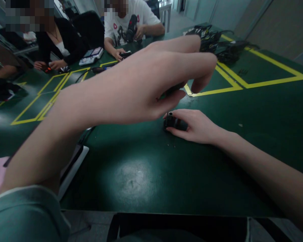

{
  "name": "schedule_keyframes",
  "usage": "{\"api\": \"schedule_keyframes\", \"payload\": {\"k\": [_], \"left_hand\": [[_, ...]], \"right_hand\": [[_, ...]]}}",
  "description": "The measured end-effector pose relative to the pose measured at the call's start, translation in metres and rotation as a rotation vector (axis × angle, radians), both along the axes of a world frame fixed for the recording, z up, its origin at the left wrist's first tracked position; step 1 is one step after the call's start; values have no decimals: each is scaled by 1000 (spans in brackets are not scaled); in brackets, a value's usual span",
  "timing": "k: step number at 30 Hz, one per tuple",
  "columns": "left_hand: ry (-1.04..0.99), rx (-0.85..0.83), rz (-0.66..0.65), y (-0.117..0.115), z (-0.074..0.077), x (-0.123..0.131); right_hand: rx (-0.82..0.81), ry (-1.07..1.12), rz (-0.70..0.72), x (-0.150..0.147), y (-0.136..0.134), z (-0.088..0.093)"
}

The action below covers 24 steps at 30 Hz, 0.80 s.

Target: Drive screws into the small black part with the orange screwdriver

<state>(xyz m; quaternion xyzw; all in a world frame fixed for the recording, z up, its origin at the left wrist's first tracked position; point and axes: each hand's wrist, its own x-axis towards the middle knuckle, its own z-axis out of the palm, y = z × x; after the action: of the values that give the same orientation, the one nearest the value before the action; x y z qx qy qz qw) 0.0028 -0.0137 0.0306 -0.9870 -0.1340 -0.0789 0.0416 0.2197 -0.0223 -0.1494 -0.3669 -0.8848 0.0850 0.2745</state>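
My left hand [151,77] is raised over the table, back of the hand toward me, with its fingers bent and thumb curled beneath. A dark strip shows between thumb and fingers, but the hand hides what it is. Lower and to the right, my right hand [195,126] rests on the table, its thumb and fingers closed around a small black part [179,124]. A short upright tube with an open round top stands at that part's left end. A thin dark line runs just beside the tube, under my left thumb.
The green table [141,188] carries yellow tape outlines [275,82]. A tangle of black cables [224,47] lies at the back right. A white-edged flat object [74,171] sits under my left forearm. Across the table, a person in a white shirt [147,13] holds a black tool [131,28]; others sit left.
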Motion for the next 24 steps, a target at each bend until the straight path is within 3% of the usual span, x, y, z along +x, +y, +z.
{"api": "schedule_keyframes", "payload": {"k": [12, 24], "left_hand": [[-127, -126, -19, 7, -7, 1], [-118, -51, 59, 9, -6, -1]], "right_hand": [[-43, -22, -8, 0, 0, 1], [-28, -28, -16, -1, 1, 0]]}}
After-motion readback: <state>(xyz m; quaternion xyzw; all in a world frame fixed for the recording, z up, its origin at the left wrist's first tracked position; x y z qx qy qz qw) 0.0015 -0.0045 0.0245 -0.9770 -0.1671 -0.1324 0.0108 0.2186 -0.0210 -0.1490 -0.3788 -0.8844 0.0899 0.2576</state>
